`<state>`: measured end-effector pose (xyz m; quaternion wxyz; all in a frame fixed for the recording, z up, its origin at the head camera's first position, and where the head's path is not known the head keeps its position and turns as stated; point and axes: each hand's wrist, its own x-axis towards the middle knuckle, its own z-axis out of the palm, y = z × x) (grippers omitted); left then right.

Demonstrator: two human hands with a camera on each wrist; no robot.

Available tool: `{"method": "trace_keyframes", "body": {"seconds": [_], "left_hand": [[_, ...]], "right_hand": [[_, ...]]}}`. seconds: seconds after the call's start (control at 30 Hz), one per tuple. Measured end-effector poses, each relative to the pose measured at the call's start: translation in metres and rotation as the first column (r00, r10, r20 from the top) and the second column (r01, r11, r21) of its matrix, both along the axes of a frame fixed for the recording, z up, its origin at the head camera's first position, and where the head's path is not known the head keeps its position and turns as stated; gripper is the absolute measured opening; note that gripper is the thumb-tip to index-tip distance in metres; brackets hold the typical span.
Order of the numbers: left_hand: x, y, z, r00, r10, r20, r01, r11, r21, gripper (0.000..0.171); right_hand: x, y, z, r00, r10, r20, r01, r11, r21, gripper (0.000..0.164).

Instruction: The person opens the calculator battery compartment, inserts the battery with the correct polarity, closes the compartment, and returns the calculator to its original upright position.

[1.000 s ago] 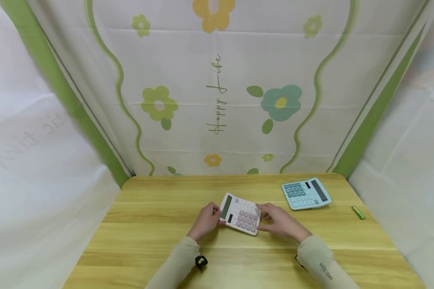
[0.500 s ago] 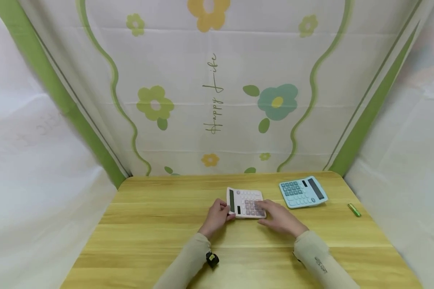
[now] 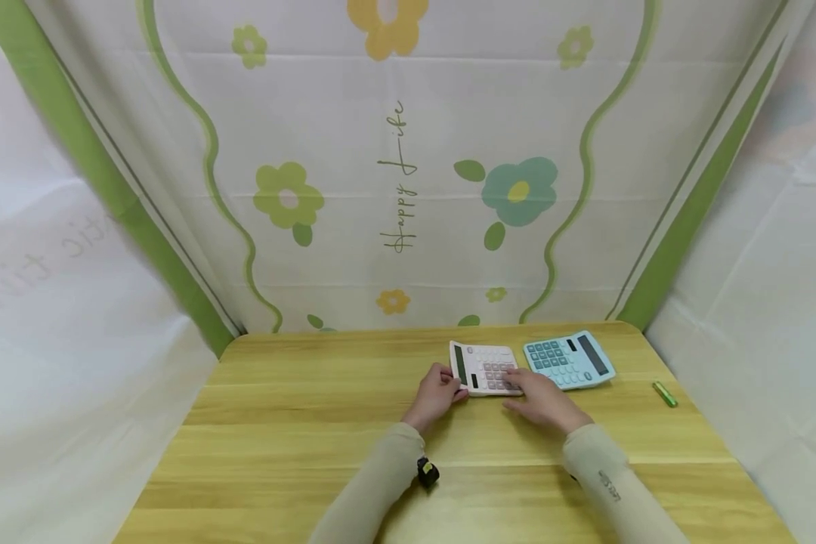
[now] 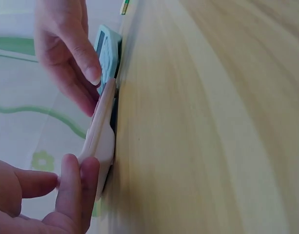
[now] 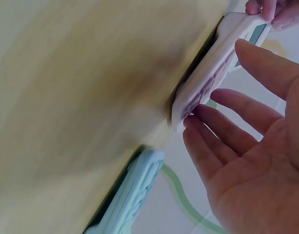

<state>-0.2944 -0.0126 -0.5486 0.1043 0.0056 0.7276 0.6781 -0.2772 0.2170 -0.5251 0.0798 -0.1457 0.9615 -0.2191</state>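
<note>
A pale pink calculator [image 3: 477, 361] lies on the wooden table, its screen toward the left. My left hand [image 3: 435, 398] grips its left edge at the screen end; in the left wrist view, the fingers meet the calculator's end [image 4: 101, 139]. Over the right end of the keys is my right hand [image 3: 547, 402]. Its fingers are loosely extended, with the fingertips [image 5: 192, 121] at the keys in the right wrist view. A light blue calculator [image 3: 588, 364] lies just right of the pink one, a narrow gap between them, partly behind my right hand.
A small green object [image 3: 665, 394] lies near the right edge of the table [image 3: 279, 446]. Its kind is too small to tell. Behind the table hangs a white cloth [image 3: 353, 249] with flowers and green borders, and similar cloth encloses both sides.
The pink calculator has turned from slanted to nearly square and moved right and back, closer to the blue one. Both hands moved with it, the right hand's fingers coming onto its keys.
</note>
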Motion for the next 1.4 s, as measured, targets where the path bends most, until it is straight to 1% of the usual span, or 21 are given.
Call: {"method": "trace_keyframes", "body": {"seconds": [0.2,0.3,0.43,0.57,0.67,0.9,1.0,1.2,1.3,1.4], "left_hand": [[-0.002,0.012,0.001,1.000,-0.003,0.001,0.003,1.000,0.012,0.014],[-0.002,0.017,0.001,1.000,-0.012,0.001,0.012,1.000,0.015,0.015],[-0.003,0.023,-0.004,1.000,-0.018,-0.007,0.018,0.999,0.032,0.014],[-0.003,0.023,-0.007,1.000,-0.006,-0.019,0.007,0.999,0.033,0.013],[-0.003,0.023,-0.006,1.000,-0.017,-0.026,0.018,1.000,0.021,0.014],[0.000,0.019,-0.004,0.999,-0.043,-0.004,0.043,0.999,-0.011,0.014],[0.001,0.019,-0.003,0.998,-0.055,-0.007,0.055,0.998,-0.016,0.015],[0.000,0.018,-0.002,0.999,-0.052,-0.014,0.052,0.998,-0.018,0.014],[0.000,0.017,-0.003,0.998,-0.060,-0.029,0.058,0.997,-0.046,0.013],[0.000,0.015,-0.003,0.996,-0.080,-0.044,0.077,0.994,-0.080,0.014]], "right_hand": [[-0.007,0.008,0.000,1.000,-0.014,-0.002,0.014,1.000,0.026,0.058],[-0.006,0.013,0.000,1.000,-0.021,0.002,0.021,0.999,0.036,0.057],[-0.003,0.018,0.000,1.000,-0.027,-0.004,0.027,0.998,0.055,0.056],[-0.002,0.017,0.001,1.000,-0.020,-0.016,0.021,0.998,0.067,0.055],[-0.002,0.017,0.002,0.999,-0.026,-0.021,0.028,0.997,0.076,0.055],[0.000,0.017,0.000,0.999,-0.037,-0.006,0.037,0.997,0.067,0.054],[0.000,0.018,-0.001,0.999,-0.037,-0.017,0.038,0.997,0.063,0.053],[-0.001,0.018,-0.002,0.999,-0.021,-0.032,0.023,0.998,0.057,0.052],[-0.001,0.019,-0.002,0.999,-0.016,-0.036,0.018,0.999,0.046,0.052],[-0.002,0.022,-0.002,0.998,-0.011,-0.055,0.012,1.000,0.020,0.052]]}}
